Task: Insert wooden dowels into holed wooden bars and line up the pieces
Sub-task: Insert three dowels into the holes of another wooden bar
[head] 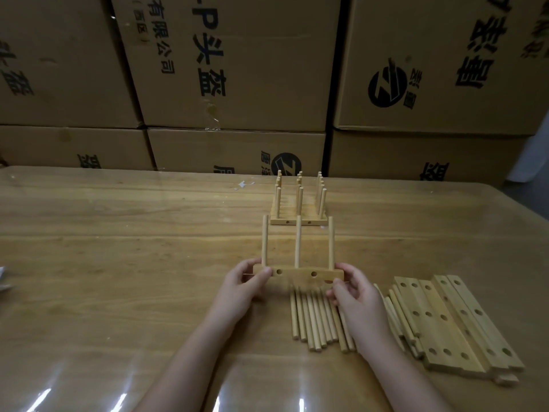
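Observation:
A holed wooden bar point(297, 274) is held level above the table, with three dowels point(298, 245) standing upright in it. My left hand point(246, 282) grips the bar's left end. My right hand point(350, 289) pinches its right end. Under the bar lie several loose dowels point(315, 321) side by side. A stack of holed bars point(451, 322) lies to the right of my right hand. Farther back, finished bars with upright dowels point(298, 203) stand in a row, one behind another.
The wooden table point(118, 263) has a glossy cover. Stacked cardboard boxes point(237, 69) form a wall along its far edge. A pale scrap point(243, 184) lies near the back. Something grey shows at the left edge point(3, 281).

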